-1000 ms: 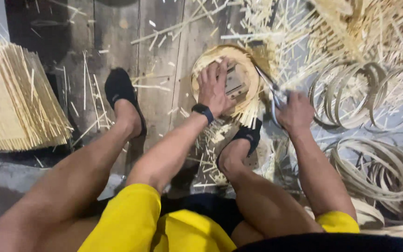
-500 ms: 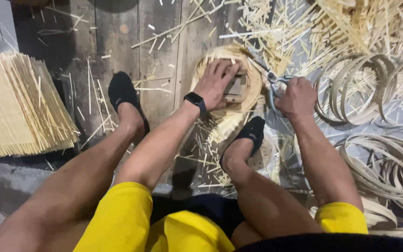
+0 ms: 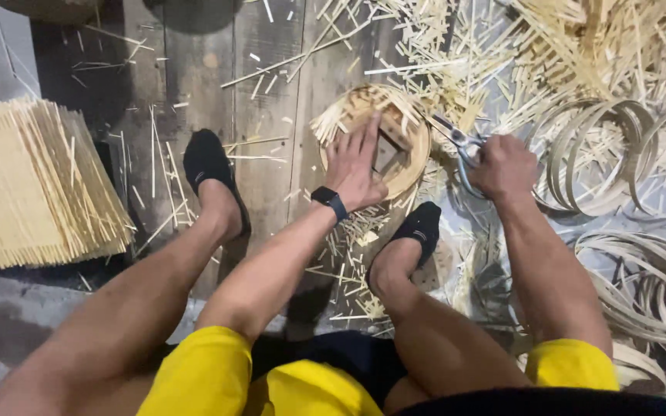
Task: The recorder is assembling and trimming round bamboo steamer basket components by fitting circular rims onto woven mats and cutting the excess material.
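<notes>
We press our left hand [image 3: 356,166], fingers spread flat, on a round woven bamboo piece [image 3: 375,139] on the floor between our feet, steadying it while our right hand [image 3: 505,166], closed around scissors [image 3: 456,142], trims its edge.

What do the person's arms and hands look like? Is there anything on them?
Both arms are bare, with no sleeves and no gloves. The left hand has a black watch with a dark band strapped round its wrist. The right hand has nothing on its wrist, and its fingers are bare. No rings can be made out.
</notes>
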